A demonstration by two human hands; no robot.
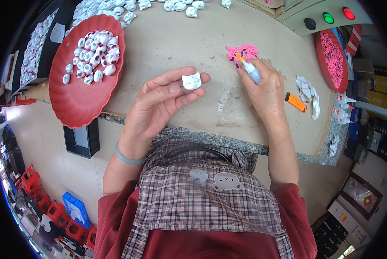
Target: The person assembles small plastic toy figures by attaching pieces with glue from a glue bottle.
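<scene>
A small white cat-head-shaped piece (191, 81) is pinched between the thumb and fingers of my left hand (161, 93), above the middle of the table. My right hand (264, 84) grips a small glue bottle (252, 73), its yellowish nozzle pointing up and left. The nozzle tip is over a pile of small pink pieces with black spots (244, 52); whether it touches one I cannot tell. To the left, a red scalloped tray (83, 105) holds several white pieces, many showing pink and black parts.
Many white pieces (180, 6) lie along the far edge. Beside my right forearm are an orange lighter (296, 102) and a crumpled cloth (306, 93). A red tray of pink pieces (331, 60) and several glue bottles (341, 113) stand at right. A black bin (82, 140) sits below the table's left edge.
</scene>
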